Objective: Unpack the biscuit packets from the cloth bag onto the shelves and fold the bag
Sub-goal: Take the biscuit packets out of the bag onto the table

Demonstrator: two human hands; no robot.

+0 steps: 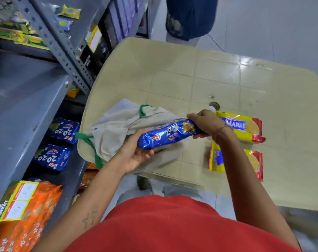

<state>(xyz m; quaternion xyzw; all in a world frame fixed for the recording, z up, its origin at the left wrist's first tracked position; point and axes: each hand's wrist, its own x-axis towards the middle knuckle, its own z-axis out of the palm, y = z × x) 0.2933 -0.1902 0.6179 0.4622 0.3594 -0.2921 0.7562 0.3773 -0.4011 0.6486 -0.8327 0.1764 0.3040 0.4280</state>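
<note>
A long blue 20-20 biscuit packet [168, 136] hangs level above the crumpled beige cloth bag [116, 131] with green handles, which lies on the table's near left corner. My right hand [204, 123] grips the packet's right end. My left hand [136, 151] cups its left end from below, palm up, fingers curled under it. Two yellow-and-red Marie packets [242, 127] [236, 161] lie flat on the beige table [200, 79] to the right of my right wrist. Two blue 20-20 packets [64, 130] [51, 158] rest on the grey shelf at left.
Grey metal shelving [27, 106] runs along the left, with orange packets [23, 211] on its lower front and yellow-green ones higher up. A slotted upright post [63, 51] stands at the table's left edge. A person in dark blue [189, 17] stands beyond the table.
</note>
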